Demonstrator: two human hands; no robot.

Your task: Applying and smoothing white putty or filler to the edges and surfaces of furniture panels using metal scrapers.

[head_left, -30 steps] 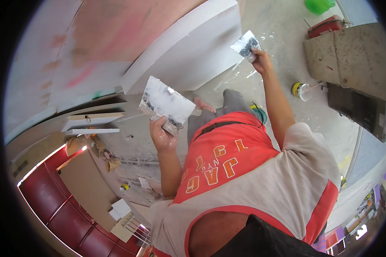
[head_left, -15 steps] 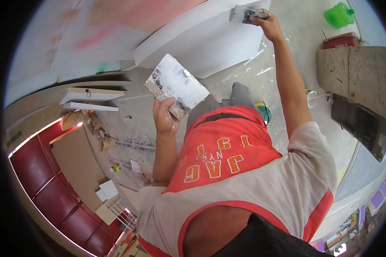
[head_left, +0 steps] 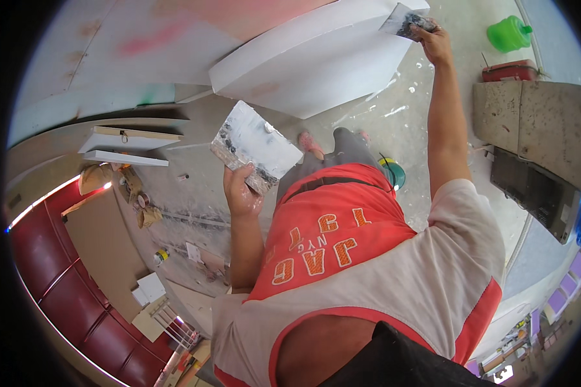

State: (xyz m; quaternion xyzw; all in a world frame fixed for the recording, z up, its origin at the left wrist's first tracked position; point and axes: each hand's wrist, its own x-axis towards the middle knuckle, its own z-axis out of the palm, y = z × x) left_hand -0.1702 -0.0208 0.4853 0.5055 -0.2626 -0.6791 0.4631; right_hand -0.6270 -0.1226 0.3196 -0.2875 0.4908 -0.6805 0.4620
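Note:
My left hand [head_left: 243, 195] is closed around the stained lower edge of a flat plastering board [head_left: 258, 142], whose face carries smears of white filler and a small lump near its upper right side. Farther out to the right, my right hand [head_left: 436, 42] grips a putty knife [head_left: 403, 22] with a wide flat blade and a dark, crusted handle area. The blade lies against or just over the right end of a large white curved panel [head_left: 303, 64]; whether it touches I cannot tell.
At the right stand a green plastic jug [head_left: 509, 35], a red box [head_left: 510, 71], a worn cabinet [head_left: 536, 116] and a dark flat appliance [head_left: 532, 187]. A green round container [head_left: 394, 174] sits by my legs. White boards [head_left: 130, 139] are at the left, near dark red panels [head_left: 68, 290].
My right hand with the putty knife has moved right along the panel's upper edge. The plastering board in my left hand has shifted slightly left and down, as the view moved too.

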